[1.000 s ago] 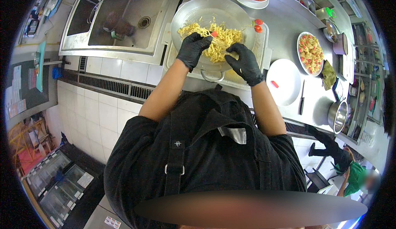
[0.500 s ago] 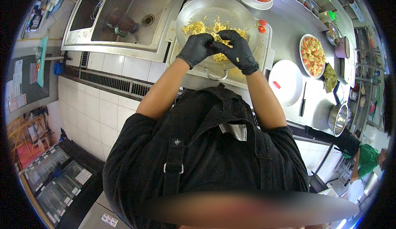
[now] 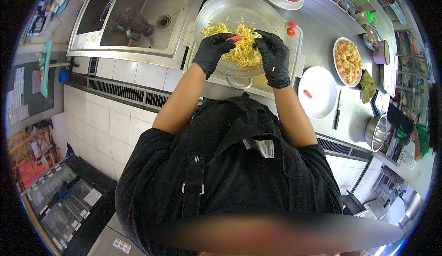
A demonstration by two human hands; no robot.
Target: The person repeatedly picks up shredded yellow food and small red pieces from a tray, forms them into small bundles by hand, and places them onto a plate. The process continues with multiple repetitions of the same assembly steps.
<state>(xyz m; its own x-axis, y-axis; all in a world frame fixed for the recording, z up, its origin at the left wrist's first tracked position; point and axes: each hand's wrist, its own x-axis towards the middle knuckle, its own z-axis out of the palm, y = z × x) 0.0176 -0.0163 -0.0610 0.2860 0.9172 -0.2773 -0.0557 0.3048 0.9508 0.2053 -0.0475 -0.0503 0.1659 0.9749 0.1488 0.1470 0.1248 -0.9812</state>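
A wide two-handled metal pan holds a heap of yellow noodles. Over its left side, my black-gloved left hand pinches a red piece of food, its kind unclear. On the other side of the heap, my gloved right hand has thumb and fingers closed on a small clump of pale yellow noodles. Two red tomato-like pieces lie by the pan's right edge. A white plate to the right carries another red piece.
Right of the plate lie a knife, a green cloth and a steel bowl. Behind them stands an oval dish of yellow-and-red food. A sink is at left, a white bowl at the back. Someone in green is far right.
My hands, close together over the noodles before, have moved apart to either side of the heap. The red piece now shows in my left fingers. The person in green has shifted.
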